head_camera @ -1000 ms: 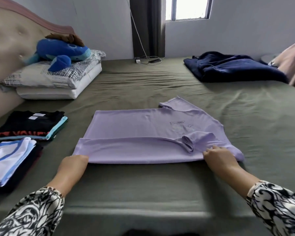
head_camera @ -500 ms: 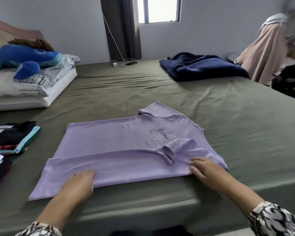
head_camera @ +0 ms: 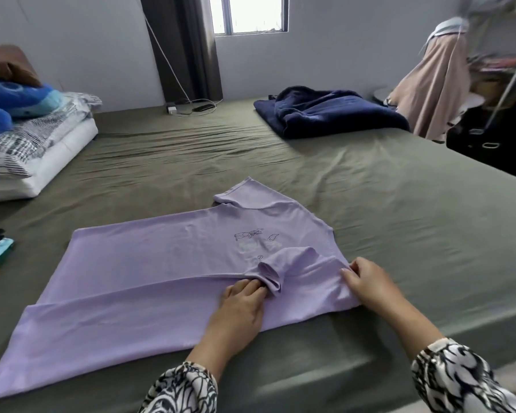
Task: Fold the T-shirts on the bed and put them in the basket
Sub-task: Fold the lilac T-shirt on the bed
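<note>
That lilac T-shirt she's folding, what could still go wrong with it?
The folded-in sleeve is bunched near the left hand; folding over it could trap a lump. The lilac T-shirt lies close to the bed edge, so a tug by the right hand might slide it off.

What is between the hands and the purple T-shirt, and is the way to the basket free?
Nothing stands between them: the left hand rests on the T-shirt by the folded-in sleeve, and the right hand touches its edge near the shoulder. The basket is not in view, so the way to it cannot be judged.
</note>
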